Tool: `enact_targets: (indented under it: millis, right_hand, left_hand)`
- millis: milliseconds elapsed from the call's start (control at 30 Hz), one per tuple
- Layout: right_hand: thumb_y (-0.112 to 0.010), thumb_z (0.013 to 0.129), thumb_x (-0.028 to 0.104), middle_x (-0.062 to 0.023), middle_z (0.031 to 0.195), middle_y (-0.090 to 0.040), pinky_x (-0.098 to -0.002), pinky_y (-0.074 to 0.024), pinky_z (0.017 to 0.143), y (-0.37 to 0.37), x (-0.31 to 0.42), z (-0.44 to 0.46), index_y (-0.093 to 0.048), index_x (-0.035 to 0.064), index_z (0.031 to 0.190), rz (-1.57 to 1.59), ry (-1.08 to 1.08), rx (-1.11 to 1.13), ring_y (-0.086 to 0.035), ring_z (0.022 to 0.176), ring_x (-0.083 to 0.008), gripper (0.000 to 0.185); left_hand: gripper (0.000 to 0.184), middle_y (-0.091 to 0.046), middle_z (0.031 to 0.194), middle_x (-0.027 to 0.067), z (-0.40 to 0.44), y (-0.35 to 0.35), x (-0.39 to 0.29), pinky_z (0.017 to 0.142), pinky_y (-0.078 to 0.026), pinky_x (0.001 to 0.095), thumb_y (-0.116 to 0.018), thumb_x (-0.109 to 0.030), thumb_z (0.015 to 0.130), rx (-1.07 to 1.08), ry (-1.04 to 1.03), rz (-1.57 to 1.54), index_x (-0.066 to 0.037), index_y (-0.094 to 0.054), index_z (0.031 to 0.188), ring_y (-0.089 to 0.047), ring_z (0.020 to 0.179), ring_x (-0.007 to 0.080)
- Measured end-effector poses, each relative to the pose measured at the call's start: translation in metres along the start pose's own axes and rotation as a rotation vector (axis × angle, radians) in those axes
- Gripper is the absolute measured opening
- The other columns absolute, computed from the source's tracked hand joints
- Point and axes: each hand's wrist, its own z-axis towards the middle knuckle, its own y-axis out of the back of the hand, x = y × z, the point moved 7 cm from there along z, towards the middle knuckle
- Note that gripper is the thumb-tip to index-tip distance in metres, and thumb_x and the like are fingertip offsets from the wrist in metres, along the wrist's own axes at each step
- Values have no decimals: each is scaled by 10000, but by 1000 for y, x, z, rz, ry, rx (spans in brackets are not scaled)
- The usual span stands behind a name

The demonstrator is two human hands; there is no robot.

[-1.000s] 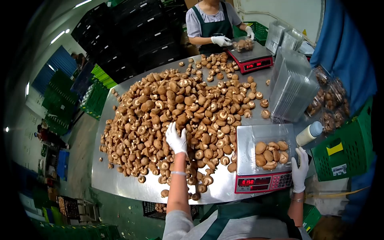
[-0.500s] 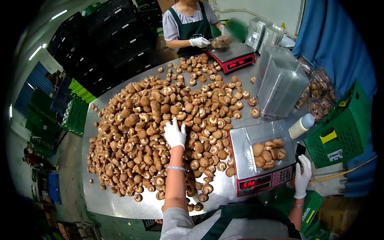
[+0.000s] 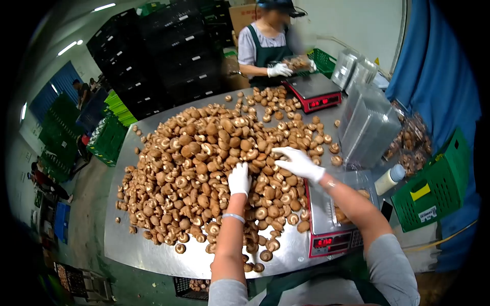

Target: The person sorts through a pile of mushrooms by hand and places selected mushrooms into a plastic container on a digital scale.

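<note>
A large heap of brown shiitake mushrooms (image 3: 178, 168) covers much of the metal table. My left hand (image 3: 239, 180), in a white glove, is down on the near middle of the heap with its fingers drawn together; what lies under them is hidden. To its right, my gloved right hand (image 3: 300, 164) reaches over the heap's right side, fingers stretched and thumb apart, holding nothing. Beneath my right forearm stands a red digital scale (image 3: 320, 214) with a lit display. On it sits a clear plastic tray (image 3: 334, 213) with several mushrooms, partly hidden by the arm.
Stacked clear plastic trays (image 3: 370, 125) stand right of the heap, near a white bottle (image 3: 389, 178) and a green crate (image 3: 434, 183). Across the table, a co-worker in a dark apron (image 3: 270, 58) holds a mushroom pack behind a second scale (image 3: 319, 97). Black crates (image 3: 153, 56) rise behind.
My right hand has moved from beside the near scale to over the heap's right side. My left hand stays at the heap, its fingers drawn closer together. The co-worker's pack is lifted off the far scale.
</note>
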Motion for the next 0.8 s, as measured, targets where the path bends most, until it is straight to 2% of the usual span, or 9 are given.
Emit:
enact_targets:
  millis: [67,167,333,467,533,600,667,733,800]
  right_hand:
    - [-614,831,375,-188,1189,-563,-380,-444,905,-35,-22,55,-490,65,1270,79,-30,-18,-568,1055,-317,552]
    - [-622,817,384,-194,1194,-545,-428,-443,895,-70,-35,116,-484,78,1273,-196,-4,-160,-536,1078,-357,566]
    - [-671,793,228,-129,1105,-525,-428,-473,826,-116,-27,121,-532,105,1104,-572,-105,-127,-548,1022,-325,362]
    - [-662,799,241,-158,1055,-580,-412,-482,819,-142,-30,80,-509,82,1122,-404,7,197,-594,951,-326,391]
    - [-642,824,251,-156,1033,-604,-375,-482,839,-137,-15,54,-500,89,1189,-32,-92,388,-599,974,-269,424]
    - [-578,895,271,-88,1203,-536,-325,-497,835,-137,-19,31,-460,114,1289,572,-314,485,-551,1064,-181,440]
    - [-554,918,263,-66,1252,-500,-333,-500,854,-120,-17,14,-427,119,1325,912,-382,471,-535,1090,-182,451]
    - [-530,935,251,-73,1259,-491,-317,-528,825,-99,-23,-4,-407,125,1343,1089,-365,426,-545,1070,-168,445]
    - [-549,926,233,-68,1227,-503,-285,-535,783,-62,-25,-27,-427,119,1322,1081,-364,361,-551,1039,-150,430]
  left_hand:
    - [423,-530,997,106,-8,-3,8,723,-487,410,-672,-180,736,-46,49,-28,-113,-494,1113,-576,892,282]
    - [532,-534,979,92,-14,-5,9,710,-494,414,-642,-190,770,-16,51,17,-205,-464,1272,-575,868,280]
    - [327,-539,949,85,-22,-12,17,707,-500,394,-657,-209,776,17,53,32,-167,-585,1093,-577,840,273]
    - [312,-592,1017,110,-105,79,37,809,-475,350,-656,-152,795,-335,225,-520,-118,-611,1102,-581,936,275]
    - [296,-588,959,112,-171,116,70,865,-440,342,-659,-31,751,-465,304,-712,-39,-607,1042,-561,922,241]
    - [262,-573,1085,130,-276,95,143,913,-429,325,-586,21,798,-667,724,-1070,18,-583,1060,-551,997,217]
    - [419,-515,1225,154,-380,93,195,940,-418,340,-563,-47,848,-418,1100,-721,17,-456,1248,-521,1099,238]
    - [364,-550,1178,160,-464,81,226,941,-426,381,-567,-157,902,-56,1133,-200,27,-478,1203,-531,1091,244]
    - [317,-574,1118,165,-486,99,216,886,-449,381,-576,-194,885,-414,858,-72,22,-526,1112,-556,1011,243]
